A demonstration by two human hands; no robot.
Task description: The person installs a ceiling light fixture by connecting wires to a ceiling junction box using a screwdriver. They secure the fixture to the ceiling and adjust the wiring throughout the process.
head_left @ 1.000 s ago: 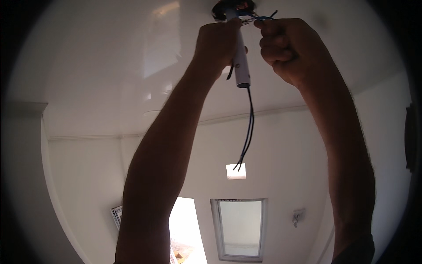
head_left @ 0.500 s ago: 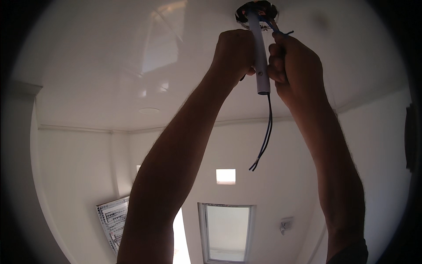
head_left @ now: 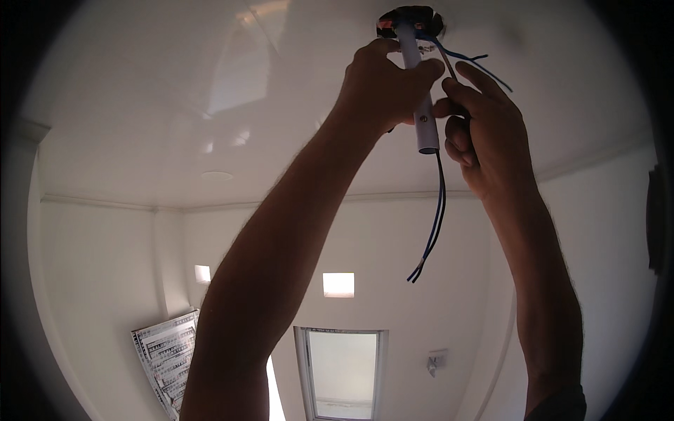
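- The left hand [head_left: 390, 88] is closed around a white tube [head_left: 426, 133], its thumb laid across the front.
- The right hand [head_left: 495, 126] is just beside the tube, forefinger raised and the other fingers curled; a thin strand [head_left: 446, 62] meets its fingertips, though in this dim light I can't tell whether it is pinched.
- The tube slants down through the left grip, its lower end clear below the hand, with a pair of dark wires [head_left: 441, 200] hanging from that end.
- Blue wires [head_left: 463, 57] spread above the right hand from a dark round opening [head_left: 425, 14] at the tube's top.
- The opening sits in a glossy pale ceiling [head_left: 140, 105].
- Beyond, a pale wall [head_left: 400, 281] bears a bright square opening [head_left: 338, 285] and a framed rectangular pane [head_left: 342, 372].
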